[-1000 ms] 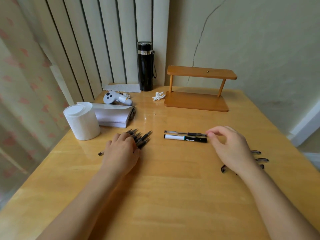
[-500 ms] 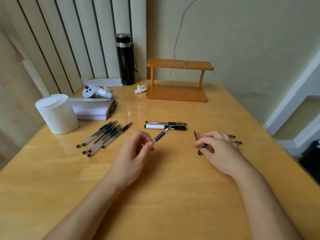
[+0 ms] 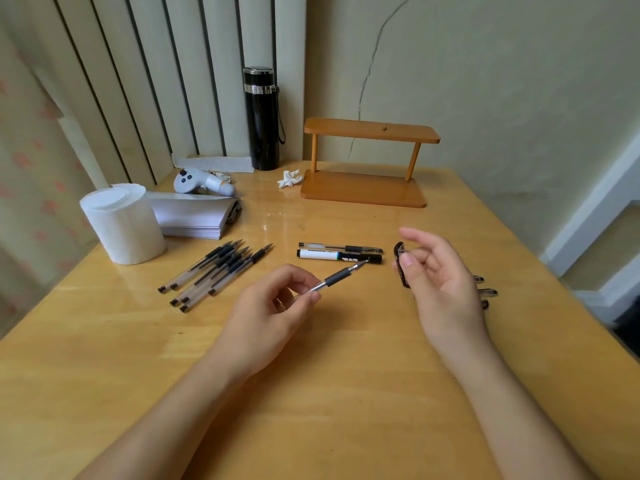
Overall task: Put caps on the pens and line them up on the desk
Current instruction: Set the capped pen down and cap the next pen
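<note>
My left hand [image 3: 273, 306] grips an uncapped gel pen [image 3: 337, 278] by its clear barrel, tip pointing right and away. My right hand [image 3: 440, 282] is raised above the desk and pinches a dark pen cap [image 3: 400, 263] between thumb and fingers, a short gap from the pen tip. Several uncapped pens [image 3: 214, 271] lie in a loose bunch at the left. A capped gel pen [image 3: 341, 248] and a capped white marker [image 3: 339, 255] lie side by side mid-desk. Loose caps [image 3: 486, 292] lie behind my right hand, partly hidden.
A white tape roll [image 3: 123, 225] and a stack of paper [image 3: 194, 216] stand at the left, with a grey controller [image 3: 202, 181] behind. A black flask [image 3: 261, 117] and a small wooden shelf [image 3: 367, 161] stand at the back. The wooden desk [image 3: 311, 393] ends at the right.
My left hand picked one pen from the bunch and brought it to the middle. My right hand took a cap from the pile at the right and lifted it toward the pen tip.
</note>
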